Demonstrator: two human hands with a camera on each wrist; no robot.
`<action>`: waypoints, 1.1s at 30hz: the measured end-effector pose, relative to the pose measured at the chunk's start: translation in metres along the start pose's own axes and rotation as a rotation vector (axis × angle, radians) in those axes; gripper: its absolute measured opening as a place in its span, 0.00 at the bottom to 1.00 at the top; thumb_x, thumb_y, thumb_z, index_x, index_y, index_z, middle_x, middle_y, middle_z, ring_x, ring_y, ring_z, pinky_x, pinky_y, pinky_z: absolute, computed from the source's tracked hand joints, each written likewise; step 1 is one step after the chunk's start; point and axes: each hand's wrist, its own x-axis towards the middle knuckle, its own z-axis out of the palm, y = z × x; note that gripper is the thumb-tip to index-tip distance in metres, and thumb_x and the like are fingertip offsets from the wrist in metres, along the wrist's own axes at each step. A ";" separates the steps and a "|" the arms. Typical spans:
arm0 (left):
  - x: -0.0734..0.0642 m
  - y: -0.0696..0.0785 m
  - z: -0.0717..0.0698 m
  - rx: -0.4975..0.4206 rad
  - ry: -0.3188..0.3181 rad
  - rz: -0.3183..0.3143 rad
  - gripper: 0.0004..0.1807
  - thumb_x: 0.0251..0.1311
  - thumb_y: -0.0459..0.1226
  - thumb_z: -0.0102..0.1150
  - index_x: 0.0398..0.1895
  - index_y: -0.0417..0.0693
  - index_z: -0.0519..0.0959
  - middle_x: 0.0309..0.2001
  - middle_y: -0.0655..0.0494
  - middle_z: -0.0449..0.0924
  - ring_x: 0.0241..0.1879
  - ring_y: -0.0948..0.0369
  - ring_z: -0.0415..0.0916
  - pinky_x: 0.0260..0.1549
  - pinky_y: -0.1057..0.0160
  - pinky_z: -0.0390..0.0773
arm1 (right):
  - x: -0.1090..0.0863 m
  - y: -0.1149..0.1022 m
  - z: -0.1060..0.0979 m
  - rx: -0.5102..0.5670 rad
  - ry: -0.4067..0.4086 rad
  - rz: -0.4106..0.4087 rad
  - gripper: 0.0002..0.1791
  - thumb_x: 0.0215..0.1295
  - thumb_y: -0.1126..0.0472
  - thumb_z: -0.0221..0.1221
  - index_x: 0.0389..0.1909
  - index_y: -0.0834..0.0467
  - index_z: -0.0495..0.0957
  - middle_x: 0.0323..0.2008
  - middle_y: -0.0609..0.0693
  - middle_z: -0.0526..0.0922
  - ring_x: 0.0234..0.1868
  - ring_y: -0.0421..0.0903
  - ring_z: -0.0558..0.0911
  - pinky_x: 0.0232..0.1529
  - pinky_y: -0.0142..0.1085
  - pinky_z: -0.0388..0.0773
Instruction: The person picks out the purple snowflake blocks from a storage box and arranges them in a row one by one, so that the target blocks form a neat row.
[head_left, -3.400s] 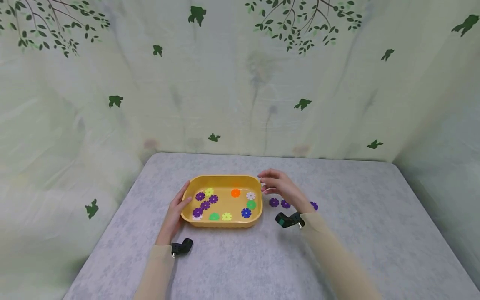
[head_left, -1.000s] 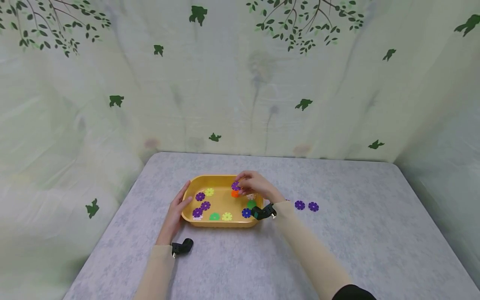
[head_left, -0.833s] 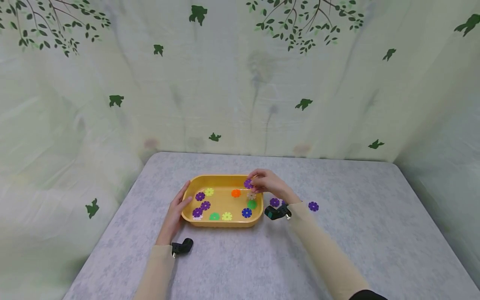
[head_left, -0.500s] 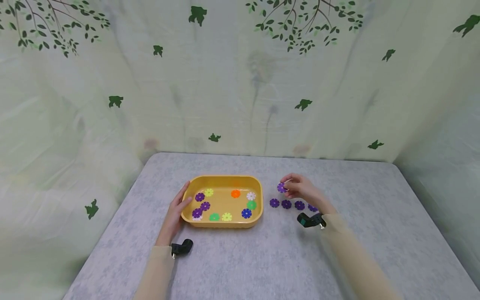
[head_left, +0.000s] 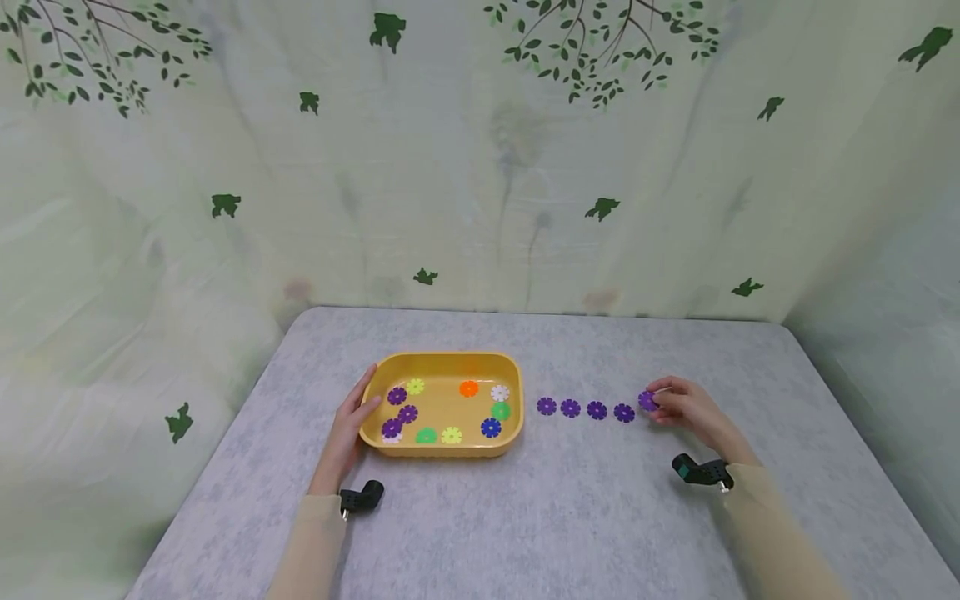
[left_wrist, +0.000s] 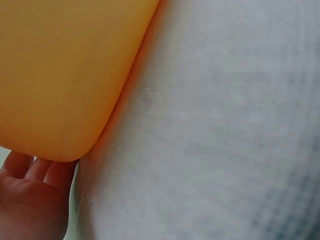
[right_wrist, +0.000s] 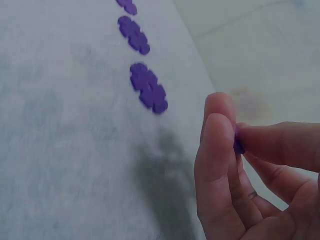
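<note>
At the right end of a row of purple notched plastic discs [head_left: 597, 410], my right hand [head_left: 693, 412] pinches another purple disc [head_left: 647, 401] between thumb and fingers. In the right wrist view only a sliver of that disc [right_wrist: 238, 141] shows; the hand's shadow falls on the table below it. My left hand [head_left: 347, 429] grips the left end of a yellow tray [head_left: 442, 448], thumb over the rim. The left wrist view has the fingers [left_wrist: 37, 172] against the tray's outer wall [left_wrist: 65, 75]. Inside the tray lie several discs, among them purple, orange [head_left: 468, 388], white, green, yellow and blue [head_left: 491, 427] ones.
The grey mottled table [head_left: 570, 517] reaches back to a pale curtain [head_left: 465, 167] printed with leaves and branches. Black wrist cameras [head_left: 362, 497] sit on both wrists. The row of discs starts just right of the tray.
My right hand has taken a purple disc from the tray and carried it right, past the row on the table. The left hand and the tray have stayed in place.
</note>
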 end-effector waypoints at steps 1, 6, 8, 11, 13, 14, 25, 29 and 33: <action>-0.001 0.001 0.000 0.006 0.002 0.000 0.30 0.72 0.35 0.45 0.75 0.51 0.52 0.76 0.56 0.45 0.74 0.58 0.38 0.70 0.54 0.44 | -0.002 0.001 -0.002 -0.008 -0.005 -0.004 0.18 0.72 0.66 0.48 0.54 0.76 0.64 0.36 0.53 0.78 0.31 0.41 0.81 0.36 0.34 0.82; 0.001 -0.005 -0.003 0.005 0.015 -0.001 0.30 0.72 0.36 0.46 0.75 0.53 0.53 0.75 0.58 0.45 0.73 0.60 0.38 0.70 0.55 0.44 | -0.008 0.005 -0.005 -0.039 -0.007 0.010 0.19 0.71 0.68 0.47 0.56 0.78 0.64 0.38 0.56 0.79 0.32 0.44 0.83 0.36 0.36 0.82; 0.003 -0.010 -0.006 0.007 0.020 0.000 0.30 0.72 0.37 0.46 0.75 0.55 0.53 0.75 0.60 0.46 0.73 0.61 0.39 0.70 0.56 0.44 | -0.008 0.006 -0.004 -0.063 0.001 0.022 0.18 0.71 0.68 0.47 0.56 0.77 0.64 0.38 0.57 0.79 0.32 0.45 0.83 0.36 0.36 0.82; 0.006 -0.018 -0.009 0.018 0.024 0.007 0.30 0.72 0.40 0.47 0.75 0.58 0.54 0.75 0.63 0.46 0.73 0.62 0.39 0.69 0.56 0.45 | -0.007 0.007 -0.001 -0.128 0.006 0.018 0.17 0.71 0.69 0.47 0.55 0.77 0.66 0.38 0.59 0.79 0.32 0.46 0.83 0.35 0.37 0.83; 0.007 -0.020 -0.010 0.027 0.026 0.011 0.30 0.72 0.41 0.47 0.75 0.59 0.54 0.75 0.63 0.47 0.73 0.62 0.40 0.69 0.56 0.45 | -0.007 0.006 0.001 -0.171 0.014 0.018 0.17 0.71 0.69 0.46 0.54 0.77 0.67 0.38 0.59 0.79 0.31 0.47 0.83 0.34 0.37 0.83; 0.008 -0.021 -0.010 0.027 0.026 0.014 0.30 0.72 0.41 0.47 0.75 0.59 0.54 0.75 0.63 0.47 0.73 0.62 0.40 0.69 0.56 0.45 | -0.007 0.006 0.002 -0.188 0.020 0.019 0.16 0.71 0.69 0.46 0.54 0.76 0.67 0.37 0.59 0.79 0.31 0.47 0.83 0.33 0.37 0.83; 0.007 -0.021 -0.011 0.022 0.029 0.005 0.31 0.71 0.41 0.48 0.75 0.59 0.54 0.75 0.63 0.47 0.73 0.62 0.39 0.69 0.56 0.45 | 0.000 -0.015 0.013 -0.170 0.050 -0.039 0.21 0.73 0.63 0.48 0.58 0.74 0.65 0.44 0.69 0.76 0.35 0.47 0.83 0.39 0.36 0.82; 0.009 -0.021 -0.010 0.020 0.031 0.007 0.31 0.71 0.41 0.48 0.75 0.59 0.55 0.75 0.63 0.47 0.73 0.62 0.39 0.69 0.56 0.45 | 0.007 -0.032 0.029 -0.097 0.016 -0.082 0.22 0.74 0.61 0.48 0.60 0.73 0.63 0.49 0.72 0.71 0.38 0.47 0.82 0.42 0.35 0.81; 0.011 -0.021 -0.009 0.011 0.022 0.020 0.30 0.72 0.40 0.48 0.75 0.59 0.55 0.75 0.63 0.48 0.73 0.63 0.40 0.69 0.57 0.45 | 0.020 -0.048 0.058 -0.014 -0.040 -0.120 0.21 0.74 0.61 0.49 0.59 0.73 0.64 0.46 0.67 0.72 0.36 0.46 0.81 0.43 0.35 0.81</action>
